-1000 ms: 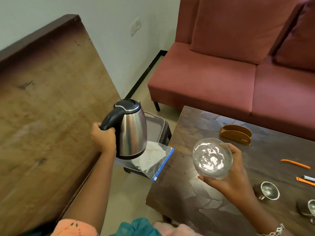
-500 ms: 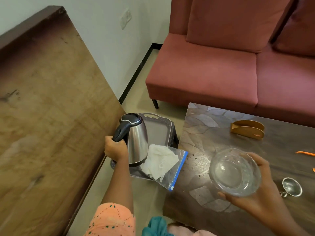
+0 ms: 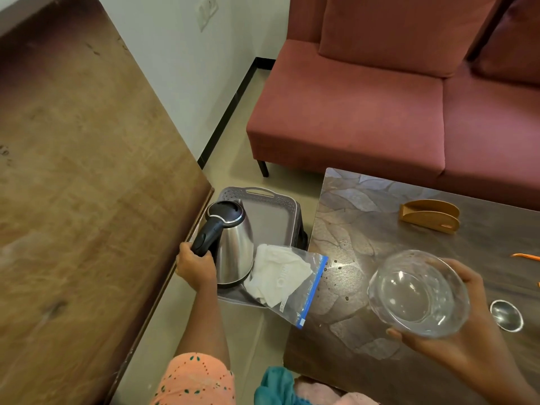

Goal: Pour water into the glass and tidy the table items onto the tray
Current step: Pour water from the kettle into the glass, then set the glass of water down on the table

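Observation:
My left hand (image 3: 194, 266) grips the black handle of a steel kettle (image 3: 232, 244), which stands upright on the grey tray (image 3: 273, 213) left of the table. My right hand (image 3: 455, 343) holds a clear glass (image 3: 418, 292) with water in it, above the dark table (image 3: 359, 238). A zip bag with white cloth (image 3: 285, 277) lies half on the tray, its blue edge over the table corner.
On the table lie a wooden napkin holder (image 3: 429, 217), a small steel cup (image 3: 506, 315) and an orange stick (image 3: 526, 256) at the right edge. A red sofa (image 3: 365, 112) stands behind. A large wooden board (image 3: 73, 185) fills the left.
My left hand has lowered the kettle from mid-air down onto the tray beside the zip bag. The glass in my right hand has stayed above the table, shifting right in view.

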A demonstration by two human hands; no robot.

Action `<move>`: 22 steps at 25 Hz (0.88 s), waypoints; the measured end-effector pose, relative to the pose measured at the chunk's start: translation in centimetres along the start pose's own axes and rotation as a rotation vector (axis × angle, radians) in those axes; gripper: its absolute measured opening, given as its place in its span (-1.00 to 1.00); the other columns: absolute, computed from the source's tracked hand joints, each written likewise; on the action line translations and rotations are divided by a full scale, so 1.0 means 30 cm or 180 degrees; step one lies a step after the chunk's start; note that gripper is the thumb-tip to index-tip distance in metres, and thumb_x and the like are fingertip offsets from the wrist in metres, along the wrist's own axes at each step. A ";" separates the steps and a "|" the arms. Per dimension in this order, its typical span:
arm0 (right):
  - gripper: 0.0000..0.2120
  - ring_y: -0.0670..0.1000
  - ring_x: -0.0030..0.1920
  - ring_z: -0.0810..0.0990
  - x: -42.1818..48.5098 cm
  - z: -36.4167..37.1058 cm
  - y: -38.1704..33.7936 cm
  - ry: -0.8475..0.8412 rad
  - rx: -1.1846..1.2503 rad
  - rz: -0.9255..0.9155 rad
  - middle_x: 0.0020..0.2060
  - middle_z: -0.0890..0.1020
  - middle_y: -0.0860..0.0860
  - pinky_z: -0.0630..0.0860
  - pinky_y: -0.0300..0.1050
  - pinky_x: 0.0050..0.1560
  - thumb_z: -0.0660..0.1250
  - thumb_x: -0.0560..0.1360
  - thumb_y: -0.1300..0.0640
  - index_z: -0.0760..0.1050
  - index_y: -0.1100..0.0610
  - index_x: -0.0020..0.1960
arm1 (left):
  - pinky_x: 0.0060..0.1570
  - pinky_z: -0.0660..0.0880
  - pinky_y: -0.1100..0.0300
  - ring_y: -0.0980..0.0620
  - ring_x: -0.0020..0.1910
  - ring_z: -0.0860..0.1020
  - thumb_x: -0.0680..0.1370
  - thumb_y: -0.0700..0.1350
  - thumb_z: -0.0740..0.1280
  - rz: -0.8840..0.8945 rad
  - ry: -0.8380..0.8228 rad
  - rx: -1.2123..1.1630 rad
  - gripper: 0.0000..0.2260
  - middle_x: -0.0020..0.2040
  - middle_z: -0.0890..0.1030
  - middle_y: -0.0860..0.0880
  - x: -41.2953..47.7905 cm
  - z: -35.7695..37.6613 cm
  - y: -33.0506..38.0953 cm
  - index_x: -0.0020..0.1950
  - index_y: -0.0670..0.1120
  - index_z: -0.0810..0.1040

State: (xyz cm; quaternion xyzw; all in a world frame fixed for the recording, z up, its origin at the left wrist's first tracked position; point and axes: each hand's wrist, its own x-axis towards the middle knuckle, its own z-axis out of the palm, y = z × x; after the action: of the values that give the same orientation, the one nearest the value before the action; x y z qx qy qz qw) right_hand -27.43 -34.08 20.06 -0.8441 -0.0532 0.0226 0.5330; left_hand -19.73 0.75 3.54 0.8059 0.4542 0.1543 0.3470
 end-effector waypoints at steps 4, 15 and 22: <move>-0.08 -0.36 0.15 0.43 0.011 0.008 0.004 -0.0067 -0.0049 -0.0057 0.16 0.36 -0.45 0.35 -0.56 0.07 0.50 -0.03 -0.22 0.15 -0.23 0.24 | -0.11 0.44 -0.09 -0.31 -0.07 0.52 0.38 -0.35 0.36 -0.0138 -0.0075 -0.0065 -0.83 -0.11 0.57 -0.32 -0.046 -0.030 -0.085 -0.07 -0.29 0.47; -0.12 -0.39 0.17 0.38 0.024 0.017 -0.008 -0.0104 -0.0091 -0.0039 0.16 0.31 -0.49 0.31 -0.58 0.10 0.39 0.06 -0.45 0.15 -0.15 0.25 | 0.13 0.46 -0.09 -0.32 0.14 0.51 0.41 -0.25 0.42 -0.1458 -0.0597 -0.0243 -0.60 0.16 0.55 -0.32 -0.077 0.000 -0.145 0.22 -0.30 0.47; -0.14 -0.36 0.18 0.39 0.009 0.007 0.006 -0.0035 -0.0134 -0.0016 0.18 0.32 -0.46 0.32 -0.56 0.11 0.40 0.08 -0.42 0.13 -0.19 0.25 | 0.19 0.44 -0.08 -0.31 0.17 0.50 0.41 -0.26 0.42 -0.1598 -0.0714 -0.0368 -0.57 0.19 0.54 -0.32 -0.088 0.009 -0.151 0.26 -0.30 0.45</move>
State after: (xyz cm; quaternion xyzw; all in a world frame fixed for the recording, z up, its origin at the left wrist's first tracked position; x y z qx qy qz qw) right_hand -27.17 -33.94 19.83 -0.8549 -0.0587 0.0248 0.5148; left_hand -23.83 -0.03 0.36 0.6591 0.5888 -0.0011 0.4679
